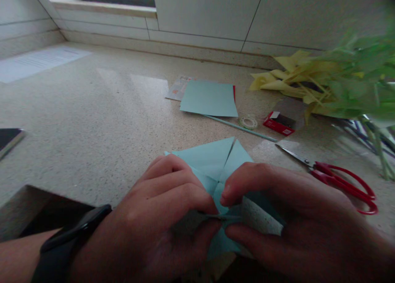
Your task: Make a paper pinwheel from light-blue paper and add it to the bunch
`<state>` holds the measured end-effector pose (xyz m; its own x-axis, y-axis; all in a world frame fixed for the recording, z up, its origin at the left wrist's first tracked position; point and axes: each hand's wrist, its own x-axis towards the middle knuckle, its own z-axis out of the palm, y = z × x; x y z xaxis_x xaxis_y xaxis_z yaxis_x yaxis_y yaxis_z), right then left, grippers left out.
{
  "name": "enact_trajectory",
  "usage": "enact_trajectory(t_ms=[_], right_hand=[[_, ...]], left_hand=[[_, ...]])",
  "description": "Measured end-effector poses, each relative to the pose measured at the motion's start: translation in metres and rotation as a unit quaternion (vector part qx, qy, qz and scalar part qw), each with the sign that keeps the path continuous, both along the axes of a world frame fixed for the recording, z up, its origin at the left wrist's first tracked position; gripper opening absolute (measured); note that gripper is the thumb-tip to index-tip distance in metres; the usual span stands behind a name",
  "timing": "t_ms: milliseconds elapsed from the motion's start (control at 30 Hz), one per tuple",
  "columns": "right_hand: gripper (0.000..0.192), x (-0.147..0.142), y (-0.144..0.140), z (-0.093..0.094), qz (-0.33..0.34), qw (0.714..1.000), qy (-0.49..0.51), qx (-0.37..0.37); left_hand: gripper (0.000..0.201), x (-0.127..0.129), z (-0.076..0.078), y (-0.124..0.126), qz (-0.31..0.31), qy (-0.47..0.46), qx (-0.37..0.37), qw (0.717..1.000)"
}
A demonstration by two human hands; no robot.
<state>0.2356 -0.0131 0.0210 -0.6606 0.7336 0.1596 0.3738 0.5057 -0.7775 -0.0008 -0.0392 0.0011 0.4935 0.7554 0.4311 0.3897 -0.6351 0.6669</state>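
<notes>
A light blue sheet of paper [203,154] lies in front of me, with slits or creases that meet near its middle. My left hand [163,200], with a dark watch on its wrist, pinches a raised fold of the paper between thumb and index finger. From the other side, my right hand [286,205] curls round the same fold, index finger above and thumb below. A bent part with a grey speckled look shows inside the right hand's grip. Both palms hide the paper's near side. Red-handled scissors [327,172] lie just beyond my right hand, blades half toward the paper.
Farther back lie a flat light blue sheet [210,98], a thin blue stick [240,128], a tape roll [247,121] and a small red box [279,124]. Leafy green stems [364,73] in yellow wrapping fill the right. A dark phone-like object [10,140] sits at left.
</notes>
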Motion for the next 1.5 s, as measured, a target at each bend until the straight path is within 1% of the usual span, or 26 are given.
enact_trajectory(t_ms=[267, 467, 600, 667, 700, 767, 833, 900, 967, 1067, 1167, 1300, 1400, 1500], right_hand=[[0.018, -0.002, 0.0, 0.002, 0.001, 1.0, -0.004, -0.022], [0.019, -0.003, 0.002, 0.0, 0.0, 1.0, -0.001, -0.021], [0.022, -0.002, 0.004, 0.004, -0.011, 1.0, -0.009, -0.001], [0.018, 0.001, 0.008, 0.006, -0.039, 0.999, -0.017, 0.027], [0.015, 0.003, 0.011, 0.007, -0.063, 0.997, -0.018, 0.045], [0.008, 0.007, 0.019, 0.007, -0.131, 0.987, -0.021, 0.086], [0.01, 0.009, 0.029, 0.004, -0.202, 0.971, -0.034, 0.122], [0.014, 0.011, 0.039, -0.001, -0.24, 0.959, -0.068, 0.131], [0.017, 0.013, 0.047, -0.007, -0.256, 0.953, -0.117, 0.115], [0.024, 0.014, 0.051, -0.012, -0.261, 0.947, -0.166, 0.083], [0.026, 0.013, 0.05, -0.014, -0.247, 0.952, -0.172, 0.054], [0.027, 0.011, 0.048, -0.016, -0.238, 0.959, -0.149, 0.036], [0.028, 0.011, 0.047, -0.015, -0.238, 0.965, -0.108, 0.024], [0.028, 0.012, 0.043, -0.011, -0.227, 0.971, -0.061, 0.037]], left_hand=[[0.014, 0.002, 0.003, 0.003, -0.003, 0.009, -0.043, 0.999], [0.013, 0.001, 0.008, 0.004, -0.008, 0.013, -0.064, 0.998], [0.008, 0.001, 0.008, 0.006, -0.008, 0.017, -0.079, 0.997], [0.009, 0.001, 0.007, 0.007, -0.011, 0.016, -0.083, 0.996], [0.01, 0.001, 0.007, 0.007, -0.012, 0.015, -0.083, 0.996], [0.011, 0.001, 0.007, 0.007, -0.007, 0.013, -0.081, 0.997], [0.013, 0.001, 0.007, 0.006, 0.002, 0.011, -0.075, 0.997], [0.015, 0.0, 0.007, 0.005, 0.003, 0.011, -0.072, 0.997], [0.016, 0.0, 0.006, 0.003, 0.0, 0.012, -0.07, 0.997], [0.017, -0.002, 0.004, 0.002, -0.002, 0.016, -0.066, 0.998], [0.018, -0.002, 0.003, 0.002, -0.008, 0.02, -0.056, 0.998], [0.018, -0.002, 0.003, 0.004, -0.019, 0.02, -0.041, 0.999], [0.019, -0.001, 0.003, 0.003, -0.024, 0.021, -0.028, 0.999], [0.019, -0.001, 0.003, 0.002, -0.021, 0.023, -0.011, 0.999]])
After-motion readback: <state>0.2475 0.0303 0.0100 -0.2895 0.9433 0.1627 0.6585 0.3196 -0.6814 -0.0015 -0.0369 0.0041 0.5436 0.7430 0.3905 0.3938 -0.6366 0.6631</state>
